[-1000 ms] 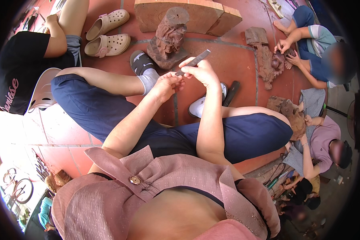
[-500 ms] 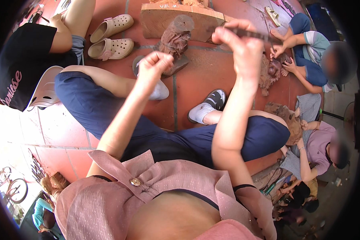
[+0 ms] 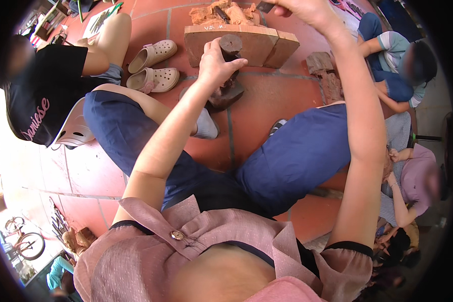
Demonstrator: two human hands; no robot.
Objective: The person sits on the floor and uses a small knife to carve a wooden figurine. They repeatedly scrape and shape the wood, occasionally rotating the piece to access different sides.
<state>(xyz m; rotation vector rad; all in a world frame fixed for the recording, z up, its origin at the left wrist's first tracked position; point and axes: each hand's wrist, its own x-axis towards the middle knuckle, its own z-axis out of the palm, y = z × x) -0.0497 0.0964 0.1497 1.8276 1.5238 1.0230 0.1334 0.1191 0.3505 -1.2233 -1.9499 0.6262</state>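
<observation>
Gripping left hand (image 3: 215,66): dark carving (image 3: 231,45) is clasped;
Right hand (image 3: 309,14): dark flat tool (image 3: 265,6) is pinched;
Carving: seemingly part-shaped (mostly hidden); remainder cannot be judged

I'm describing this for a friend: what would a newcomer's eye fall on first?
Probably the left hand, curled around the dark carving at upper centre. Next, the right hand, partly cut off by the top edge, holding a dark flat tool. The pale clogs left of the carving also stand out.
</observation>
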